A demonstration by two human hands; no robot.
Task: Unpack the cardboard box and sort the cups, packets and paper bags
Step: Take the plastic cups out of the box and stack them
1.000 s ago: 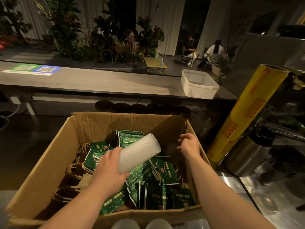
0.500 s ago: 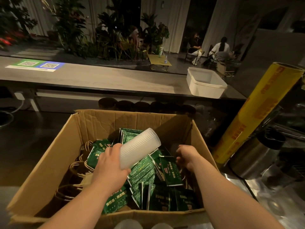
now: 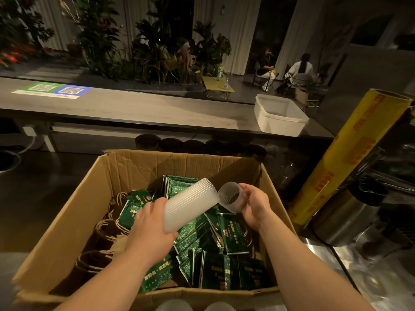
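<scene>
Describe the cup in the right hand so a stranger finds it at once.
Start at the open cardboard box of green packets. Above its right half, the right hand holds a short translucent ribbed cup, mouth toward the camera. The stack in the left hand beside it is far longer and shows its side.

The box (image 3: 179, 164) is brown cardboard, dull and creased. The stack of cups (image 3: 190, 205) is cloudy white plastic with ribs, and the single cup (image 3: 230, 199) is the same. The packets (image 3: 233, 230) are smooth and shiny. The paper bags (image 3: 105, 234) are dull brown paper. The pot (image 3: 336, 221) is shiny metal.
</scene>
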